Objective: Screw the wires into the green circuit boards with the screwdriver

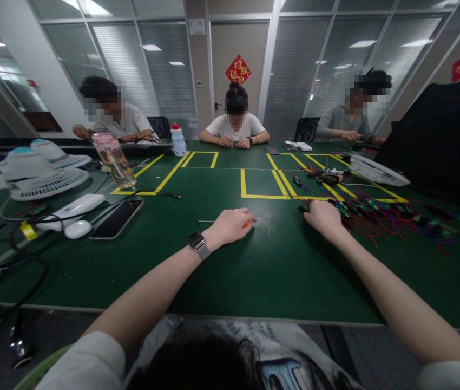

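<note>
My left hand [232, 225], with a watch on its wrist, rests low over the green table. Its fingers are closed round a screwdriver [247, 223], whose orange handle end shows by the fingertips while the thin shaft sticks out to the left. My right hand [322, 218] is closed at the left edge of a heap of small circuit boards with red and blue wires [376, 216]. A small dark piece [303, 209] pokes out past its fingers; its kind is hidden by the hand.
On the left lie a phone [118, 219], a white mouse [78, 229], cables, white fans [47, 181] and a bottle [115, 162]. Yellow tape [264, 196] marks rectangles. Tools [329, 177] and a white fan grille [378, 170] lie at the right. Several people sit round the far side.
</note>
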`<control>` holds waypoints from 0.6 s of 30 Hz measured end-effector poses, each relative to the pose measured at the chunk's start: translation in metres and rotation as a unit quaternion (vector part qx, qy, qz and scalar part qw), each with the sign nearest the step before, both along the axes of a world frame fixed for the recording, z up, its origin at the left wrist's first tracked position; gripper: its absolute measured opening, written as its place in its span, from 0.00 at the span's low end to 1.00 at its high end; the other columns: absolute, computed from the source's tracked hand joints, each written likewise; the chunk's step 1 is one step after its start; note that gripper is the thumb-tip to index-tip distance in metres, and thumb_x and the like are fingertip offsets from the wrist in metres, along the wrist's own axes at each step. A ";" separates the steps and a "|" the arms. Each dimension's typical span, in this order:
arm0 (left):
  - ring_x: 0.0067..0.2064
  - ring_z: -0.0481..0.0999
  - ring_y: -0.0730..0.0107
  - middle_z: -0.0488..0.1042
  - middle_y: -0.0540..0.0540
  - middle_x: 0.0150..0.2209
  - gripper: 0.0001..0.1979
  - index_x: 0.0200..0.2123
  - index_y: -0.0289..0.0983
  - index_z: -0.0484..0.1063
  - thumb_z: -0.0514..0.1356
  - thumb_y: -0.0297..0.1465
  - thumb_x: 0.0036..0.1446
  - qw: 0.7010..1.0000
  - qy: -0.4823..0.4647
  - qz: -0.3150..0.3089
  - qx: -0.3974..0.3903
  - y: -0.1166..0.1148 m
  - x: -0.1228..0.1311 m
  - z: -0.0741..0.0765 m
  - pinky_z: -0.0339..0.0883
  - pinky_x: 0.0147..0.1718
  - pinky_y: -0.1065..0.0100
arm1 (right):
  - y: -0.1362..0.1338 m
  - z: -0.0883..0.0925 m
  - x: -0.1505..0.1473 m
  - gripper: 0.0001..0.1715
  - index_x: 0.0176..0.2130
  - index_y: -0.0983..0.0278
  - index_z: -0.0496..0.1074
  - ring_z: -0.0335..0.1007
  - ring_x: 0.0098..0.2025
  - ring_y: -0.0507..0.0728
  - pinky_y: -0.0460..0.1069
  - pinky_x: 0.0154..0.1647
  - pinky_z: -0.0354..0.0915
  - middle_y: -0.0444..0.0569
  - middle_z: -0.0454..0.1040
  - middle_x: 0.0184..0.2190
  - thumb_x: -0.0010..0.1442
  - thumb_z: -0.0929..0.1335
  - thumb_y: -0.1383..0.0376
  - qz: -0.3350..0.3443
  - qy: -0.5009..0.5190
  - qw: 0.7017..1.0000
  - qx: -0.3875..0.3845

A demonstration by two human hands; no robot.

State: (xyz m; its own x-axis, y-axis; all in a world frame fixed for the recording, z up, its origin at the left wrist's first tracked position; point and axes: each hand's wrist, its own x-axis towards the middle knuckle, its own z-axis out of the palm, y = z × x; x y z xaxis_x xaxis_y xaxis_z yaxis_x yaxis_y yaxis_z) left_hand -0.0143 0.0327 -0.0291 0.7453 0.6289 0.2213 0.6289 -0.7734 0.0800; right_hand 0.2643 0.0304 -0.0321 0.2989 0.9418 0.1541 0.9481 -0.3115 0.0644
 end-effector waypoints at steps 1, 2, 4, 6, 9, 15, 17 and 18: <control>0.39 0.76 0.71 0.73 0.46 0.47 0.16 0.50 0.40 0.71 0.49 0.34 0.65 1.000 -0.001 -0.001 0.000 -0.001 0.001 0.000 0.67 0.35 0.70 | 0.001 -0.001 0.001 0.16 0.42 0.75 0.75 0.74 0.43 0.68 0.53 0.39 0.68 0.68 0.76 0.40 0.59 0.63 0.67 -0.002 -0.001 1.000 0.001; 0.39 0.76 0.70 0.73 0.47 0.47 0.16 0.50 0.40 0.71 0.49 0.34 0.65 1.000 -0.002 -0.001 0.000 -0.002 0.001 -0.001 0.67 0.35 0.71 | 0.002 -0.002 0.002 0.17 0.43 0.76 0.74 0.74 0.43 0.67 0.53 0.39 0.68 0.68 0.76 0.40 0.59 0.63 0.68 -0.003 -0.003 1.000 0.002; 0.38 0.76 0.71 0.73 0.47 0.46 0.16 0.50 0.40 0.72 0.49 0.34 0.65 1.000 -0.005 -0.006 -0.003 -0.003 0.002 -0.002 0.67 0.35 0.71 | 0.003 -0.004 0.003 0.18 0.44 0.76 0.73 0.74 0.44 0.68 0.53 0.38 0.67 0.69 0.76 0.41 0.60 0.62 0.68 -0.004 -0.006 1.000 0.005; 0.37 0.76 0.72 0.73 0.47 0.45 0.16 0.50 0.40 0.71 0.49 0.34 0.65 1.000 -0.007 -0.014 -0.011 -0.004 0.003 -0.003 0.67 0.34 0.72 | 0.004 -0.005 0.003 0.18 0.44 0.76 0.74 0.74 0.44 0.68 0.54 0.39 0.67 0.69 0.76 0.41 0.61 0.61 0.67 0.000 -0.010 1.000 0.005; 0.36 0.75 0.73 0.73 0.48 0.46 0.16 0.51 0.40 0.71 0.48 0.34 0.65 1.000 -0.007 -0.018 -0.013 -0.006 0.004 -0.004 0.67 0.33 0.72 | 0.003 -0.004 0.002 0.21 0.42 0.75 0.75 0.73 0.44 0.70 0.55 0.39 0.66 0.69 0.75 0.41 0.62 0.62 0.60 0.012 -0.019 1.000 0.012; 0.36 0.76 0.73 0.70 0.46 0.49 0.16 0.51 0.42 0.70 0.49 0.34 0.65 1.000 0.027 0.005 0.002 -0.010 0.009 -0.006 0.68 0.35 0.71 | 0.018 0.009 0.012 0.25 0.40 0.70 0.77 0.72 0.43 0.66 0.53 0.39 0.65 0.64 0.76 0.40 0.64 0.60 0.55 0.027 -0.028 0.993 0.111; 0.36 0.76 0.72 0.69 0.45 0.50 0.15 0.51 0.41 0.69 0.49 0.34 0.65 0.999 0.036 0.007 0.011 -0.012 0.011 -0.007 0.68 0.34 0.71 | 0.034 0.019 0.023 0.23 0.40 0.69 0.78 0.73 0.43 0.65 0.52 0.39 0.64 0.62 0.76 0.41 0.64 0.60 0.58 0.029 -0.006 0.990 0.136; 0.36 0.76 0.72 0.68 0.45 0.50 0.15 0.51 0.41 0.69 0.49 0.34 0.65 0.999 0.040 0.009 0.018 -0.013 0.012 -0.008 0.68 0.33 0.70 | 0.043 0.025 0.029 0.21 0.41 0.69 0.78 0.73 0.43 0.64 0.52 0.39 0.64 0.61 0.76 0.41 0.63 0.61 0.60 0.030 0.008 0.989 0.146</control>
State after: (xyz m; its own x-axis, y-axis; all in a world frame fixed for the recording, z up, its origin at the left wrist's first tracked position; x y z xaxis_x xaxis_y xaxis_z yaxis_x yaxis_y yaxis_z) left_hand -0.0025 0.0201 -0.0371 0.7503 0.6353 0.1832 0.6460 -0.7633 0.0012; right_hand 0.2932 0.0738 -0.0072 0.2486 0.8739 0.4177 0.9655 -0.2582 -0.0343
